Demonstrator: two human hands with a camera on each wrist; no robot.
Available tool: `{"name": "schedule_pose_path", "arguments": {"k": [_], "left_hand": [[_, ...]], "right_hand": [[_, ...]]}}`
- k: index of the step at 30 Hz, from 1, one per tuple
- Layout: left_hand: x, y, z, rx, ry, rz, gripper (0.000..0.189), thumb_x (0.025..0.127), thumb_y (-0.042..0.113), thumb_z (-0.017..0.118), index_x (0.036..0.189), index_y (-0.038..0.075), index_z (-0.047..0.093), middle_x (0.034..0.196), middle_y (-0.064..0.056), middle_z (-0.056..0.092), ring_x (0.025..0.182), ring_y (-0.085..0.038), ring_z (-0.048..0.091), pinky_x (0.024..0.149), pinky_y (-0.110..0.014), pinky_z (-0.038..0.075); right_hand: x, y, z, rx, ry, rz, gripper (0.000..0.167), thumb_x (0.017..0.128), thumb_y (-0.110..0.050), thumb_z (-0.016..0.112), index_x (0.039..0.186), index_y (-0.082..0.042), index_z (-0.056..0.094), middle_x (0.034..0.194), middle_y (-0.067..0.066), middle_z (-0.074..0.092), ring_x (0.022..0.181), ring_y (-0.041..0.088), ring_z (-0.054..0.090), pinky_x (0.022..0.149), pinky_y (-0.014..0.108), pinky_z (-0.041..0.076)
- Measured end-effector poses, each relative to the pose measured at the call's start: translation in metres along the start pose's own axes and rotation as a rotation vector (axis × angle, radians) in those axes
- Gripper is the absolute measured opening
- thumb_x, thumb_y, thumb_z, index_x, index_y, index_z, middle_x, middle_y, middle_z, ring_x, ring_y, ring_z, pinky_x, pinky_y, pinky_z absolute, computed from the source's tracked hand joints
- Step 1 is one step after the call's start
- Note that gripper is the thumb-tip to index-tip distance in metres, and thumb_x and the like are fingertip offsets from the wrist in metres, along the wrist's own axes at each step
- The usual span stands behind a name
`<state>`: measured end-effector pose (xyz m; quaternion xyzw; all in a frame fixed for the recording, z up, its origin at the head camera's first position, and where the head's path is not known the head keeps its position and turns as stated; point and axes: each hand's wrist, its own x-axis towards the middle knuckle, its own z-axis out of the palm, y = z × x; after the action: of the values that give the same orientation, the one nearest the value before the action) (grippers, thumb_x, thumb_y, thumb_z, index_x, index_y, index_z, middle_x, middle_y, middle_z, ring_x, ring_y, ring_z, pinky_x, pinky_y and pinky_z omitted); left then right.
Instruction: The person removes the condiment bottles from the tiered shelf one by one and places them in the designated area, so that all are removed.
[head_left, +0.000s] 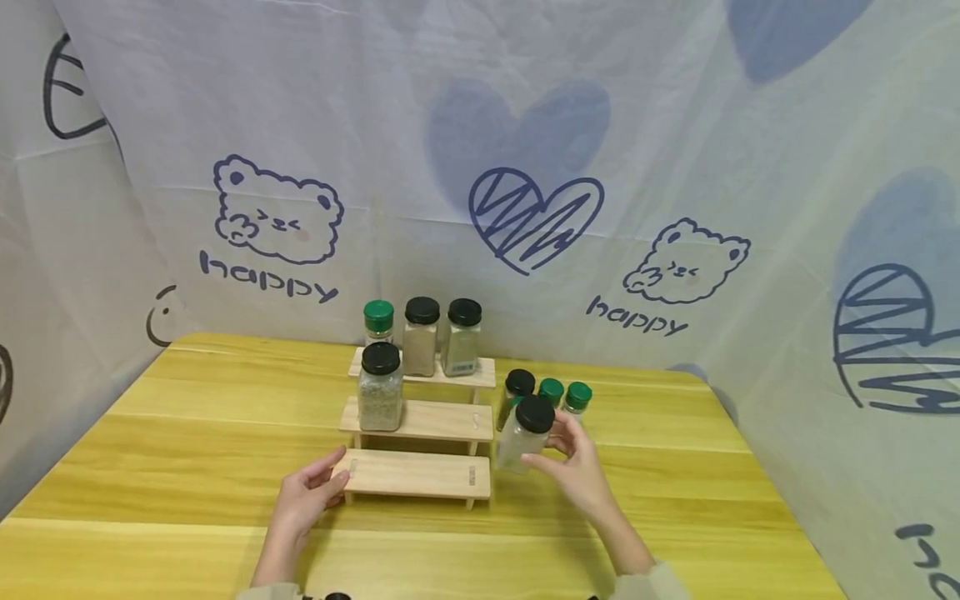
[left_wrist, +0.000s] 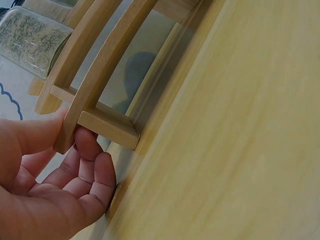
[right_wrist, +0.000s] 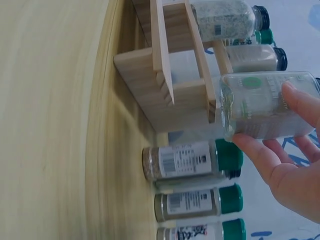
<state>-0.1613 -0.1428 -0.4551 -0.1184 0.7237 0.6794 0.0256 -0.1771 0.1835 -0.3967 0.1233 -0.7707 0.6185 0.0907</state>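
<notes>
A three-tier wooden rack (head_left: 412, 473) stands on the table. My left hand (head_left: 303, 500) pinches the left end of its lowest tier, thumb above and fingertips beneath in the left wrist view. Just right of the rack, my right hand (head_left: 581, 471) grips a clear glass spice jar (head_left: 520, 444) with a black lid. In the right wrist view this jar (right_wrist: 267, 107) is held above the table, beside the rack's end. One black-lidded jar of flecked seasoning (head_left: 381, 402) occupies the left of the middle tier. The top tier bears a green-capped jar (head_left: 378, 317) and two black-lidded jars (head_left: 421, 343).
Behind my right hand, green-capped spice jars (head_left: 578, 396) and a black-lidded jar (head_left: 519, 383) stand on the table (head_left: 187, 467), close to the rack's right side. A printed cloth (head_left: 390, 108) hangs behind the table's back edge.
</notes>
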Motion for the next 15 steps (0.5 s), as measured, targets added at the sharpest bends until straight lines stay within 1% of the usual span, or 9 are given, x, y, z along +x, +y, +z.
{"name": "schedule_pose_path", "arguments": {"k": [2,4,6,9,13,15], "left_hand": [[0.0,0.0,0.0,-0.003,0.004,-0.001,0.044,0.087,0.006,0.057,0.128,-0.001,0.042,0.128,-0.031,0.037,0.095,-0.016,0.048,0.069,-0.024,0.049],[0.0,0.0,0.0,-0.007,0.007,-0.002,0.044,0.087,0.005,0.057,0.128,-0.001,0.042,0.127,-0.03,0.038,0.09,-0.011,0.049,0.069,-0.023,0.049],[0.0,0.0,-0.001,-0.01,0.008,-0.001,0.043,0.087,0.004,0.057,0.128,-0.001,0.042,0.127,-0.03,0.038,0.089,-0.009,0.049,0.069,-0.023,0.049],[-0.001,0.0,-0.001,-0.008,0.009,-0.001,0.043,0.087,0.004,0.057,0.128,-0.001,0.042,0.127,-0.03,0.038,0.091,-0.012,0.049,0.069,-0.023,0.049],[-0.001,0.0,0.0,-0.002,0.001,0.002,0.044,0.088,0.006,0.057,0.128,-0.001,0.042,0.13,-0.031,0.035,0.101,-0.021,0.047,0.07,-0.024,0.049],[0.0,0.0,0.0,-0.003,-0.003,0.003,0.044,0.088,0.007,0.057,0.128,-0.001,0.041,0.13,-0.031,0.035,0.104,-0.023,0.045,0.07,-0.024,0.049]], "right_hand": [[-0.001,0.001,-0.004,-0.001,0.0,-0.003,0.055,0.069,0.01,0.07,0.119,0.004,0.047,0.107,0.016,0.056,0.09,0.016,0.053,0.081,0.029,0.046],[-0.002,0.003,-0.009,-0.004,0.006,0.007,0.055,0.069,0.009,0.071,0.118,0.003,0.048,0.106,0.016,0.056,0.089,0.016,0.054,0.08,0.03,0.047],[-0.002,0.005,-0.013,-0.008,0.014,0.015,0.056,0.068,0.009,0.071,0.119,0.003,0.048,0.104,0.015,0.056,0.087,0.016,0.055,0.079,0.03,0.047],[-0.001,0.009,-0.017,-0.015,0.031,0.041,0.056,0.067,0.012,0.071,0.118,0.004,0.048,0.102,0.016,0.057,0.084,0.016,0.056,0.078,0.032,0.048],[0.002,0.016,-0.022,-0.013,0.044,0.051,0.056,0.067,0.014,0.07,0.117,0.007,0.047,0.103,0.018,0.056,0.083,0.012,0.057,0.077,0.029,0.048],[0.004,0.02,-0.024,-0.011,0.047,0.06,0.055,0.067,0.014,0.069,0.117,0.008,0.047,0.102,0.019,0.056,0.082,0.012,0.057,0.076,0.027,0.049]]}}
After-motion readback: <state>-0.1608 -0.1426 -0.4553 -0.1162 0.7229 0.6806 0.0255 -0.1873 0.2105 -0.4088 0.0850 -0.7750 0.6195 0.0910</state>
